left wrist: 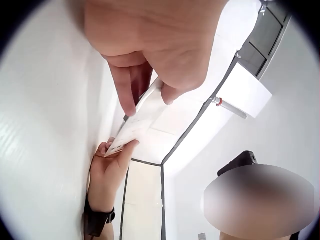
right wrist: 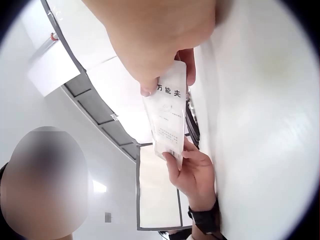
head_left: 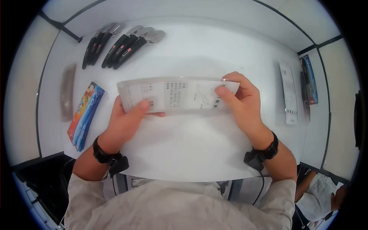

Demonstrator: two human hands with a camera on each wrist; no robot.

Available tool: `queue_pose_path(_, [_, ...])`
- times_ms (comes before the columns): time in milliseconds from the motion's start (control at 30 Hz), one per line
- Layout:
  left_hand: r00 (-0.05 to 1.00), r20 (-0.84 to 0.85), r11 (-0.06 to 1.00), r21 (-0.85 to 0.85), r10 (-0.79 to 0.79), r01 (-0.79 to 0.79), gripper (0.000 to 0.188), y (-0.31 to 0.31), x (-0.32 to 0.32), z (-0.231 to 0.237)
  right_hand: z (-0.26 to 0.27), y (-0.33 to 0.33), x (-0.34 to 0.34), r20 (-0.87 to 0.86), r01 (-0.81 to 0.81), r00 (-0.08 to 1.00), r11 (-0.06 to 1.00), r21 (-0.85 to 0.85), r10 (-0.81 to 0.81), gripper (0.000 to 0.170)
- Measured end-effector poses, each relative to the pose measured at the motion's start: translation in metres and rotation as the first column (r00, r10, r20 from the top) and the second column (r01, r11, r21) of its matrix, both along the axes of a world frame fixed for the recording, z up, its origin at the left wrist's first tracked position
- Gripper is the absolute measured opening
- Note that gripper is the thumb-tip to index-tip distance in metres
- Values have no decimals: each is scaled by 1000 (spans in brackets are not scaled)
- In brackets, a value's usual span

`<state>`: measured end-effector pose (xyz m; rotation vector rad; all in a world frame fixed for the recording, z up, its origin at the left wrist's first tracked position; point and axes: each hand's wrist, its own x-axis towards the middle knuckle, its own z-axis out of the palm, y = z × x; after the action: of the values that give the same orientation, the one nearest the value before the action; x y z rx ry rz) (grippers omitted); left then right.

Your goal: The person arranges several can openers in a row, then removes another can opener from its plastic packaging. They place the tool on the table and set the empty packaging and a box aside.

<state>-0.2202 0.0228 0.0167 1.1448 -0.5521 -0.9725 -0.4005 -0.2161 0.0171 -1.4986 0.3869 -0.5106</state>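
Both hands hold up a long flat package (head_left: 180,96), a white card with black print and a small line drawing under clear plastic, above the white table. At its left end my left hand (head_left: 128,120) pinches it, thumb on the printed face and fingers behind. On the right end, my right hand (head_left: 247,105) grips it the same way, thumb near the large characters. In the right wrist view the package (right wrist: 169,117) stretches between the two hands, with dark and shiny parts showing behind the card.
Several black-handled tools (head_left: 123,48) with shiny metal heads lie at the back left. Colourful blue and orange packets (head_left: 85,115) rest at the left. A white printed package (head_left: 288,92) and a blue packet (head_left: 309,80) lie at the right. Another person (head_left: 320,195) is at the lower right.
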Motion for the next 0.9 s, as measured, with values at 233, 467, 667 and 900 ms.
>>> queue_pose_path(233, [996, 72, 999, 12, -48, 47, 45, 4, 1, 0, -7, 1, -2, 100, 84, 993, 978, -190, -66, 18])
queue_pose_path(467, [965, 261, 998, -45, -22, 35, 34, -5, 1, 5, -6, 0, -1, 225, 102, 974, 935, -341, -24, 25])
queue_pose_path(667, [832, 550, 997, 14, -70, 75, 20, -1, 4, 5, -10, -2, -3, 192, 88, 981, 894, -439, -3, 30])
queue_pose_path(900, [827, 560, 997, -12, -60, 80, 11, -3, 0, 4, -11, -1, -1, 229, 101, 973, 884, -456, 7, 32])
